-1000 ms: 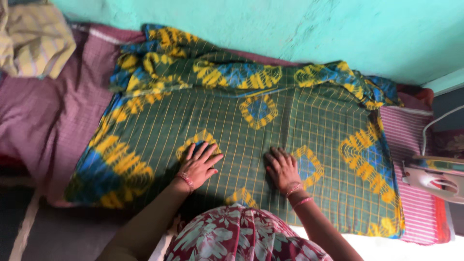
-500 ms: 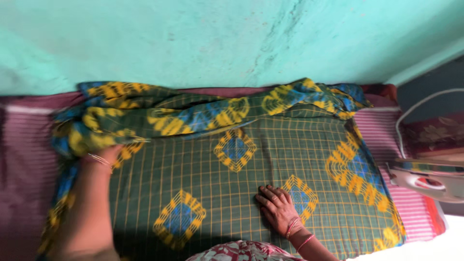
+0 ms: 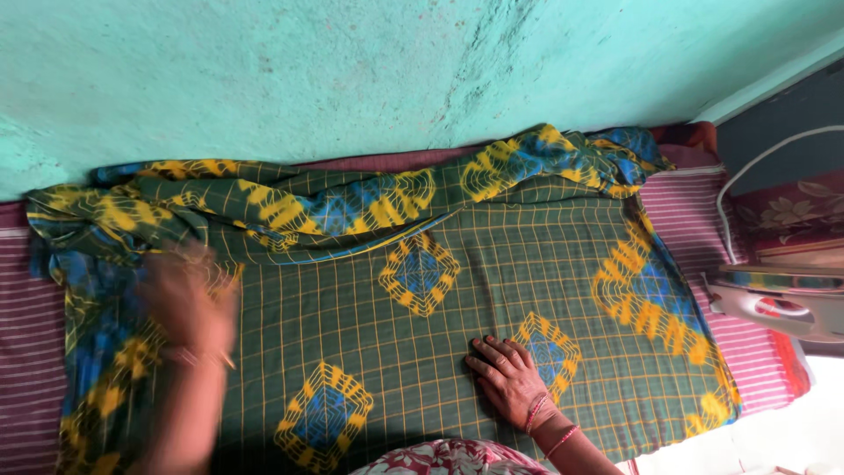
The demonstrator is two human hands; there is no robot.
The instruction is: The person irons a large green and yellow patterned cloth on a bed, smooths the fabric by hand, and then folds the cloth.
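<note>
A green cloth (image 3: pixel 387 308) with thin yellow grid lines and blue-and-yellow diamond patterns lies spread over most of the frame, on a surface covered with a purple striped sheet (image 3: pixel 26 334) that shows at the left and right edges. Along the upper side of the cloth, next to the turquoise wall (image 3: pixel 352 70), the fabric is bunched into folds, so its far edge is hidden. The right hand (image 3: pixel 510 378) lies flat on the cloth in the lower middle of the frame, palm down, with the fingers (image 3: pixel 489 350) slightly spread and touching one diamond pattern; bangles sit on its wrist, and the forearm is cut off by the bottom edge. The left hand (image 3: pixel 185 303) is at the lower left, over the cloth, but it is strongly blurred, so I cannot tell if its fingers are spread, closed or holding the fabric. At the bottom middle a piece of red flowered garment (image 3: pixel 448 459) of the person is partly visible. At the right edge an iron (image 3: pixel 774 308) stands beside the cloth, partly cut off, with a white cord (image 3: pixel 747 171) curving above it.
</note>
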